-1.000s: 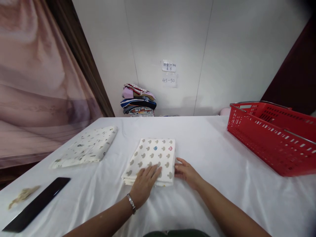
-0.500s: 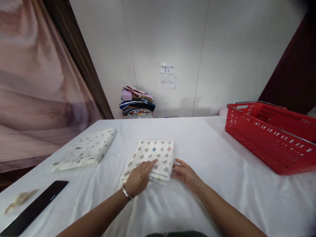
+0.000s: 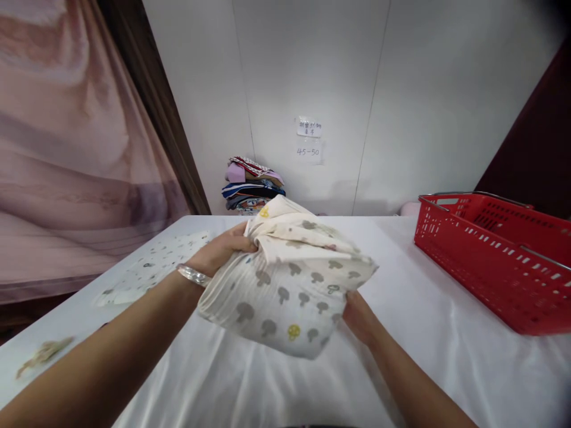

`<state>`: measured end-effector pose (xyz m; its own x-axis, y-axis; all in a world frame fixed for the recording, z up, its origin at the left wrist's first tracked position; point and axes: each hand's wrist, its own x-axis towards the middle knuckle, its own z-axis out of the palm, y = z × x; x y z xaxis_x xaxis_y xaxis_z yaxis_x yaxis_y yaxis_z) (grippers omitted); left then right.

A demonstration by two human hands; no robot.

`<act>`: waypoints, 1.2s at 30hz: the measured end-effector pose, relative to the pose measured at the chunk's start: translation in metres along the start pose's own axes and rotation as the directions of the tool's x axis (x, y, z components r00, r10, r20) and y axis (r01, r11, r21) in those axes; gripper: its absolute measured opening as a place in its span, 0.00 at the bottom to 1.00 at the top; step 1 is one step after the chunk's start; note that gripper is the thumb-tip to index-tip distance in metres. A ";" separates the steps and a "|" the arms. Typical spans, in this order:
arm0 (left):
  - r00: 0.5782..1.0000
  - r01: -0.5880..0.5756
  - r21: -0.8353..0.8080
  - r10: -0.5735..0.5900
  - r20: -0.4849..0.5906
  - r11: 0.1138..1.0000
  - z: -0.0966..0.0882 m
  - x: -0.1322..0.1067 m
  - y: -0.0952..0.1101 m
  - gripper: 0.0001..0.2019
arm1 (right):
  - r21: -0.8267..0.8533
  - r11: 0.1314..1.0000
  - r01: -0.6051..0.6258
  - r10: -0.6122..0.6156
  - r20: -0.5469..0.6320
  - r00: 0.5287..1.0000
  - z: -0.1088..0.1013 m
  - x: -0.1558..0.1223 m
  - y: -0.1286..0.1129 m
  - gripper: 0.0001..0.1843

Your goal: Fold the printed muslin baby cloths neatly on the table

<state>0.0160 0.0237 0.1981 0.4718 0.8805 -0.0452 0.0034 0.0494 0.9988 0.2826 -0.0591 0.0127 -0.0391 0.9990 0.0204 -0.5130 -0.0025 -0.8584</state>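
Observation:
A white cloth [image 3: 294, 291] with grey mushrooms and a few coloured ones is lifted off the white-covered table, its folded layers bunched and twisted near the top. My left hand [image 3: 229, 246], a bracelet at its wrist, is closed on the cloth's upper left part, with the thumb pressed into the gathered fabric. At the lower right edge of the cloth is my right hand [image 3: 359, 315]; its fingers are hidden behind the fabric, so I cannot tell whether they grip it. Left of my forearm lies a second folded cloth [image 3: 154, 261] with small prints, partly covered by my arm.
On the right of the white-covered table [image 3: 428, 368] stands a red perforated basket [image 3: 486, 261] with metal handles. A stack of folded fabrics [image 3: 252, 184] is against the back wall, near paper notes [image 3: 308, 151]. A small beige scrap [image 3: 44, 353] lies at the left.
The mushroom cloth has risen from lying folded flat on the table. My left hand has moved up and left and closed on it; my right hand has moved right, behind its edge.

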 end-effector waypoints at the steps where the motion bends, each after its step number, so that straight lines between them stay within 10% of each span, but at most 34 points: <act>1: 0.997 0.076 -0.063 -0.077 0.001 0.995 -0.005 0.000 -0.015 0.32 | 0.018 1.000 -0.004 0.003 0.011 1.000 0.000 -0.003 -0.006 0.31; 8: 0.756 0.620 -0.273 -0.653 -0.044 0.736 -0.034 -0.010 -0.159 0.17 | -0.125 0.939 -0.322 0.305 -0.137 0.943 -0.013 -0.013 0.005 0.29; 10: 0.785 0.577 -0.282 -0.616 -0.068 0.767 -0.034 -0.012 -0.176 0.19 | -0.163 0.919 -0.360 0.329 -0.192 0.925 -0.015 -0.011 0.014 0.30; 18: 0.865 0.350 0.184 -0.242 -0.439 0.919 -0.016 -0.005 -0.175 0.21 | -0.226 0.942 -0.248 0.206 -0.193 0.959 -0.007 -0.002 0.018 0.29; 27: 0.884 0.026 -0.376 -0.197 -0.424 0.926 0.025 0.012 -0.142 0.19 | -0.464 0.880 -0.098 -0.030 -0.262 0.965 -0.021 0.080 -0.071 0.45; 31: 0.835 0.164 -0.473 -0.377 -0.400 0.865 0.054 0.024 -0.174 0.20 | -0.828 0.555 -0.076 -0.148 -0.188 0.971 -0.036 0.115 -0.080 0.36; 36: 0.817 0.292 -0.409 -0.447 -0.364 0.865 0.058 0.027 -0.213 0.28 | -0.949 0.315 -0.020 -0.148 -0.070 0.987 -0.041 0.102 -0.025 0.24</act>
<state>0.0793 0.0092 -0.0142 0.0634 0.8688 -0.4911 -0.2198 0.4921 0.8423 0.3265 0.0444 0.0158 0.0974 0.9890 0.1111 0.6526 0.0208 -0.7574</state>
